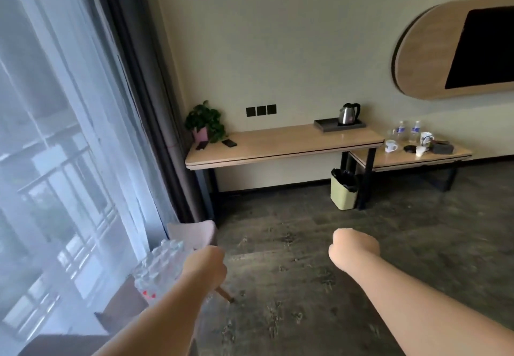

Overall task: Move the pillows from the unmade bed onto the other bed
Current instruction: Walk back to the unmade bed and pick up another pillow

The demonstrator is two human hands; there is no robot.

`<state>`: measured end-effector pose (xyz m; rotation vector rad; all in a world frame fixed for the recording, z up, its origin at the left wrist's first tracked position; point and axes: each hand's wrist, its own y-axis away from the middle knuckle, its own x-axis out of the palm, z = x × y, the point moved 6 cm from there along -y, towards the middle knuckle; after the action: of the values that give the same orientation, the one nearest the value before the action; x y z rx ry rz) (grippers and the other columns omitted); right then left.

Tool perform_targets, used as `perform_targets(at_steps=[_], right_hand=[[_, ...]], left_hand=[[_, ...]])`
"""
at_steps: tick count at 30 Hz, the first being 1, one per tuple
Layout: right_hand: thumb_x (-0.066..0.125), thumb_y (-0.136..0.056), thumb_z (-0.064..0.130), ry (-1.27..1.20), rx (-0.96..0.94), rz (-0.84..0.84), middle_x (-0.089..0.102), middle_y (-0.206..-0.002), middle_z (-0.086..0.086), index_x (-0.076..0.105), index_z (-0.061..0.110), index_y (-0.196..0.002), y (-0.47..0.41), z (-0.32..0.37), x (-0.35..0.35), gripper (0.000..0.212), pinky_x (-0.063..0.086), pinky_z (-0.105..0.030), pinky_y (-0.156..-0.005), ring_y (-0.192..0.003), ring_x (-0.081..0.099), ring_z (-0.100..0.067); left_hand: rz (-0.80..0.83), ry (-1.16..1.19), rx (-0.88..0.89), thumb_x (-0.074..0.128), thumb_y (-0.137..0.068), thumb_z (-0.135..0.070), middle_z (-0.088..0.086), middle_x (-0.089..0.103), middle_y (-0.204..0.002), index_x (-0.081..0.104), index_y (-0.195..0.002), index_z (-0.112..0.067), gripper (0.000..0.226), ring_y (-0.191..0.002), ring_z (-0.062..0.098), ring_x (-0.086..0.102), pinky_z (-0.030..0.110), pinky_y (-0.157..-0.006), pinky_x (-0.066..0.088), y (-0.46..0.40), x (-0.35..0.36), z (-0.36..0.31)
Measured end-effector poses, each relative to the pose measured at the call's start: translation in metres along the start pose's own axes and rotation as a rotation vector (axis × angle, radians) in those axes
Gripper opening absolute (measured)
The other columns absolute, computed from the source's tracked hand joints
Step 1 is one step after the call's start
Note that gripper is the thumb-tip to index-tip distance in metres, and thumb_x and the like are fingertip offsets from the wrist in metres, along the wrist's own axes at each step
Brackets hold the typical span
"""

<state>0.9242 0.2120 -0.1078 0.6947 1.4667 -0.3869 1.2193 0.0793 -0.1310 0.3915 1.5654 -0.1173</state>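
- Curling inward, the fingers of the right hand (354, 248) make a loose fist that holds nothing visible
- the left hand (205, 265) is also curled, but its fingers face away from the camera; a clear knobbly plastic thing (160, 268) sits right against it, and I cannot tell whether the hand grips it
- both forearms reach forward over the dark floor (306, 286), well apart from each other
- no pillow and neither bed shows in this view, so the task's things lie somewhere out of sight, probably behind or to the side
- judged from the task alone, pillows should be light, soft and bulky, not fragile; a grip on a corner or a hug round the middle ought to serve
- count: 0 pillows, 0 beds, 2 hands, 2 tables along the wall, 1 kettle (349, 114) on a tray, 2 water bottles (400, 129), 1 potted plant (205, 122), 1 bin (345, 190), 1 pink chair (194, 234) by the curtain (147, 100)
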Motion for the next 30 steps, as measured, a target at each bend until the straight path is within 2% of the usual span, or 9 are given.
perform_targets(at_steps=[5,8,10,18,21,24,27,30], right_hand=[[0.049,-0.09,0.014,-0.1,0.032,-0.019,0.056,-0.079,0.003,0.06,0.021,-0.086,-0.129,-0.023,-0.028,0.014,0.042,-0.027,-0.067,-0.08,0.058,-0.024],[0.049,-0.094,0.019,-0.142,0.058,-0.043,0.062,-0.089,0.001,0.064,0.022,-0.094,-0.194,-0.046,-0.049,0.015,0.042,-0.028,-0.069,-0.088,0.063,-0.025],[0.049,-0.096,0.021,-0.143,0.086,-0.057,0.062,-0.092,0.0,0.062,0.022,-0.093,-0.233,-0.064,-0.061,0.014,0.042,-0.03,-0.068,-0.086,0.061,-0.025],[0.044,-0.095,0.02,-0.096,0.276,-0.019,0.056,-0.078,0.003,0.057,0.022,-0.085,-0.376,-0.157,-0.074,0.017,0.044,-0.028,-0.066,-0.079,0.061,-0.024],[0.046,-0.093,0.018,-0.082,0.397,-0.006,0.056,-0.076,0.003,0.055,0.022,-0.078,-0.426,-0.212,-0.077,0.019,0.046,-0.028,-0.066,-0.078,0.062,-0.024],[0.044,-0.096,0.02,-0.113,0.541,-0.001,0.053,-0.074,0.004,0.047,0.023,-0.07,-0.464,-0.276,-0.089,0.026,0.048,-0.029,-0.068,-0.078,0.06,-0.024],[0.045,-0.096,0.02,-0.171,0.68,-0.001,0.057,-0.076,0.002,0.051,0.022,-0.07,-0.487,-0.342,-0.102,0.027,0.049,-0.031,-0.07,-0.077,0.061,-0.025],[0.045,-0.097,0.018,-0.219,0.811,-0.025,0.062,-0.079,0.002,0.059,0.021,-0.076,-0.499,-0.406,-0.104,0.025,0.051,-0.033,-0.072,-0.082,0.065,-0.025]], left_hand=[[-0.032,-0.146,0.075,0.053,-0.094,-0.031,0.001,0.069,-0.108,0.068,-0.103,-0.019,0.021,-0.101,0.025,0.067,0.031,-0.073,0.048,-0.123,-0.062,-0.074],[-0.074,-0.118,0.149,0.05,-0.093,-0.028,-0.002,0.066,-0.095,0.062,-0.083,-0.023,0.015,-0.094,0.026,0.067,0.03,-0.067,0.048,-0.189,-0.088,-0.124],[-0.066,-0.084,0.186,0.05,-0.09,-0.025,-0.002,0.064,-0.087,0.055,-0.076,-0.021,0.015,-0.089,0.026,0.066,0.029,-0.066,0.048,-0.231,-0.092,-0.157],[0.065,-0.097,0.333,0.053,-0.089,-0.023,-0.004,0.066,-0.09,0.065,-0.09,-0.023,0.012,-0.089,0.023,0.067,0.029,-0.068,0.05,-0.401,-0.045,-0.306],[0.076,-0.176,0.482,0.055,-0.091,-0.018,-0.003,0.067,-0.097,0.067,-0.098,-0.019,0.014,-0.087,0.022,0.066,0.031,-0.068,0.05,-0.476,-0.038,-0.39],[0.08,-0.252,0.633,0.053,-0.093,-0.018,-0.005,0.062,-0.094,0.066,-0.1,-0.019,0.014,-0.089,0.021,0.066,0.031,-0.068,0.051,-0.542,-0.038,-0.491],[0.061,-0.268,0.788,0.05,-0.093,-0.018,-0.005,0.061,-0.085,0.063,-0.092,-0.02,0.013,-0.083,0.02,0.066,0.029,-0.061,0.048,-0.576,-0.045,-0.599],[0.021,-0.28,0.946,0.049,-0.094,-0.026,0.0,0.068,-0.099,0.067,-0.102,-0.021,0.02,-0.093,0.022,0.067,0.031,-0.072,0.052,-0.588,-0.055,-0.713]])
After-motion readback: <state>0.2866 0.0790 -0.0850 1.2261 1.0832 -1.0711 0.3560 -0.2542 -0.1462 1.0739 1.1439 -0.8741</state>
